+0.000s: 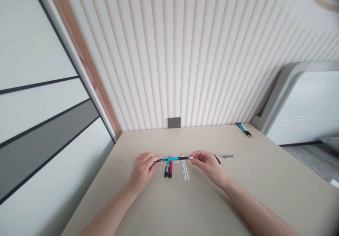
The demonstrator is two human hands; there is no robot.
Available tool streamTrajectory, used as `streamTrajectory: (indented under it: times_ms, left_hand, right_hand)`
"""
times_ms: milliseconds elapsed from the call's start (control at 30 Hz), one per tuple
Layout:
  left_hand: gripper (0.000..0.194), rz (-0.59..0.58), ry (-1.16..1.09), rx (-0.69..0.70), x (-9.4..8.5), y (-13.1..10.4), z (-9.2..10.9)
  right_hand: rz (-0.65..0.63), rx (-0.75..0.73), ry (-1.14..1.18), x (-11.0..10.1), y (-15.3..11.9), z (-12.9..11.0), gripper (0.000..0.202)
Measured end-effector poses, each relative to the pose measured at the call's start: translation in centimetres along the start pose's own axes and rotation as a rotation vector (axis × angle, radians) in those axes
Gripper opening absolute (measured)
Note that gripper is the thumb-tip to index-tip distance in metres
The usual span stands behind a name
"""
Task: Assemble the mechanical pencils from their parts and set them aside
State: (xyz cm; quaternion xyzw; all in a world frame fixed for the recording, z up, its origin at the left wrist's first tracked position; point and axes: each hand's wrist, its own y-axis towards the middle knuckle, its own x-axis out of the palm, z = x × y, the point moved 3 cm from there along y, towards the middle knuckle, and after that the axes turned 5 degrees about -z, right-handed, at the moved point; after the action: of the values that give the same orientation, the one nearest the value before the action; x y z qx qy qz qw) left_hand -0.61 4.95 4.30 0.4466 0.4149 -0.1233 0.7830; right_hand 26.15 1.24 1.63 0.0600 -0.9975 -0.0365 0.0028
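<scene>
Head view: left hand (pixel 144 165) grips blue-and-black pen (pixel 174 158) barrel; right hand (pixel 208 163) pinches its silver tip above table (pixel 159 207).

- Table's far right: two pens (pixel 244 129), side by side
- Middle: pen barrels (pixel 168 170) — left of sticks (pixel 185 170)
- Right of these: springs (pixel 227 156)
- Beyond table (pixel 164 207): wall socket (pixel 174 122)
</scene>
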Motion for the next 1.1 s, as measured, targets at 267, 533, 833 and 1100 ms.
streamTrajectory:
  times_ms: [267, 533, 833, 1100]
  left_hand:
    - [0.011, -0.008, -0.027, 0.027, 0.3, -0.3, 0.0]
    - [0.011, -0.006, -0.028, 0.043, 0.4, -0.3, 0.2]
    - [0.010, -0.006, -0.023, 0.018, 0.3, -0.2, 0.2]
    - [0.011, -0.008, -0.025, 0.036, 0.4, -0.3, 0.2]
  right_hand:
    - [0.055, -0.016, -0.092, 0.1, -0.2, 0.0, 0.033]
    - [0.056, -0.044, -0.387, 0.6, -0.6, -0.6, 0.054]
    - [0.054, -0.197, -0.449, 0.0, -0.9, -1.8, 0.025]
    - [0.010, -0.176, -0.532, 0.3, -0.9, -1.6, 0.036]
